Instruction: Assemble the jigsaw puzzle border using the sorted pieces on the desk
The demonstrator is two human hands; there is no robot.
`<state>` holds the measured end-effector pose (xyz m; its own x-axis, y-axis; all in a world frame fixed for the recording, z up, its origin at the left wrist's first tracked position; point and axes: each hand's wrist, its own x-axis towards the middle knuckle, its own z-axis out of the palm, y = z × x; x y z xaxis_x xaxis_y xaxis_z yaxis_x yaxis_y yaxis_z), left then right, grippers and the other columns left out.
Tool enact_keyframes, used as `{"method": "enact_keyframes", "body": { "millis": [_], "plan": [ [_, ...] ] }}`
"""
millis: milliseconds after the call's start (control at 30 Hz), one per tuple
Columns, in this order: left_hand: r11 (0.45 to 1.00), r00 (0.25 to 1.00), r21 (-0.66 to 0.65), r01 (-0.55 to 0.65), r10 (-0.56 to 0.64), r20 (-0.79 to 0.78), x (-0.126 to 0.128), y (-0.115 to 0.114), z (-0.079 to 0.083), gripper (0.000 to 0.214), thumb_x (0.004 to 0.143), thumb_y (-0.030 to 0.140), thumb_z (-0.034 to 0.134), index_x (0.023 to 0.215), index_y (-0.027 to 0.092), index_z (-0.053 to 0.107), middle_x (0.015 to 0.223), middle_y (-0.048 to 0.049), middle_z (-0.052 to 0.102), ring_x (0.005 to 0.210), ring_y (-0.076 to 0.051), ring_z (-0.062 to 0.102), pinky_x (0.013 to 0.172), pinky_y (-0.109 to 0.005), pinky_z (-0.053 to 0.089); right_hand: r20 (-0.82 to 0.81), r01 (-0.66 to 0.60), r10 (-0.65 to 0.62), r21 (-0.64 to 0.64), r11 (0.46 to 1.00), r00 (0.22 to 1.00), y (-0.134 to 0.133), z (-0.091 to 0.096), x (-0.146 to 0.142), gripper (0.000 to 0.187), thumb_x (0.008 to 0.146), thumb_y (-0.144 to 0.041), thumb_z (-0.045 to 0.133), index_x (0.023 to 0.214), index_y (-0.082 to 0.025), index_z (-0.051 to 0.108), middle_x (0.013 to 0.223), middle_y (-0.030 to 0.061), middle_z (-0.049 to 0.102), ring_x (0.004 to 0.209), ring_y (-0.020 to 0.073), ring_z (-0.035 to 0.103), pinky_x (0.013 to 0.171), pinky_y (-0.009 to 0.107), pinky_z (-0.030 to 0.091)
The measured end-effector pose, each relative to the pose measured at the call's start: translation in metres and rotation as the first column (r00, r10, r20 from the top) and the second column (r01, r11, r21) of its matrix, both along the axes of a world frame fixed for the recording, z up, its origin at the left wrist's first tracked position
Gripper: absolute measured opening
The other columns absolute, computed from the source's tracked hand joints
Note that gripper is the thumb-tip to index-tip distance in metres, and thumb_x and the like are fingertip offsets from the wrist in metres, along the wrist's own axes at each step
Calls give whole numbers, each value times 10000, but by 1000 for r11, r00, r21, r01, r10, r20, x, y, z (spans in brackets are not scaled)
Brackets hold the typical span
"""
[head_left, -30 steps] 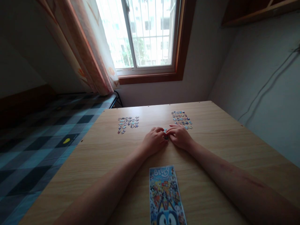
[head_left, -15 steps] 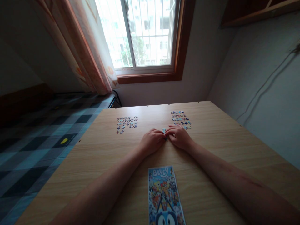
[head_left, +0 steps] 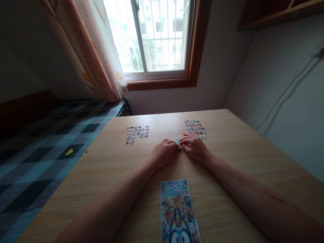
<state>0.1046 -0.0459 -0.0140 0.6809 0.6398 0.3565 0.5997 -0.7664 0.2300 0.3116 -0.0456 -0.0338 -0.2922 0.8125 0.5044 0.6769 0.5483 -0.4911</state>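
My left hand (head_left: 165, 151) rests on the table, its fingers drawn together with the tips on a small group of jigsaw puzzle pieces (head_left: 179, 149). From the other side my right hand (head_left: 194, 146) reaches the same pieces, thumb and index finger close together at their edge. Its other fingers stretch forward beside a light blue piece (head_left: 177, 140). Fingertips partly hide the pieces, so how they fit together cannot be made out. Nearer to me lies a printed Bluey picture sheet (head_left: 178, 209), between my forearms.
Loose puzzle pieces lie in rows at the back left (head_left: 144, 131) and at the back right (head_left: 194, 125) of the wooden table (head_left: 113, 189). A bed with a checked cover (head_left: 63, 135) adjoins on the left. A window (head_left: 162, 37) is beyond the far edge.
My right hand has shifted very slightly, and a little more of the pieces shows between the fingertips. My left hand stays almost where it was.
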Motion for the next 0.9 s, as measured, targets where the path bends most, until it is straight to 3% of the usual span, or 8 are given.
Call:
{"method": "enact_keyframes", "body": {
  "millis": [300, 500, 667, 767, 900],
  "plan": [
    [999, 999, -18, -46, 46, 6, 1, 0, -2, 158, 906, 195, 582, 984, 211, 718, 1052, -53, 730, 980, -213, 625, 909, -361, 520, 25, 2, -2, 4, 1000, 1000, 2, -3, 0, 228, 803, -132, 591, 796, -275, 768, 967, -9, 766, 1195, 260, 618, 1163, 554, 311],
    [998, 998, -6, -57, 57, 17, 1, -1, -2, 185, 907, 196, 579, 1025, 211, 721, 1060, -53, 733, 978, -212, 626, 902, -355, 522, 17, 12, -12, 18, 1000, 1000, 3, -3, 2, 221, 795, -134, 590, 796, -261, 770, 943, -11, 767, 1167, 255, 621, 1118, 489, 375],
    [990, 989, 0, -139, 139, 50, -3, -2, 0, 174, 911, 219, 572, 966, 193, 735, 1012, -58, 735, 942, -211, 622, 896, -354, 515, 24, 77, -79, 50, 996, 997, 0, -1, 3, 253, 768, -89, 566, 782, -238, 770, 867, 15, 759, 964, 218, 654, 1007, 397, 439],
    [992, 992, -11, -122, 122, 42, -6, -3, 2, 135, 878, 216, 613, 910, 211, 744, 981, -48, 732, 935, -205, 619, 895, -345, 508, 59, 67, -69, 47, 997, 996, -3, 2, 2, 244, 760, -83, 571, 759, -236, 762, 819, 16, 749, 872, 201, 634, 938, 360, 449],
    [997, 997, -22, -73, 74, 18, -7, -4, 4, 122, 857, 209, 634, 879, 224, 753, 974, -33, 732, 936, -204, 618, 887, -336, 508, 83, 19, -23, 48, 999, 996, -5, 4, 1, 206, 787, -118, 589, 804, -237, 757, 877, 18, 753, 889, 197, 629, 961, 363, 421]
  ]
}}
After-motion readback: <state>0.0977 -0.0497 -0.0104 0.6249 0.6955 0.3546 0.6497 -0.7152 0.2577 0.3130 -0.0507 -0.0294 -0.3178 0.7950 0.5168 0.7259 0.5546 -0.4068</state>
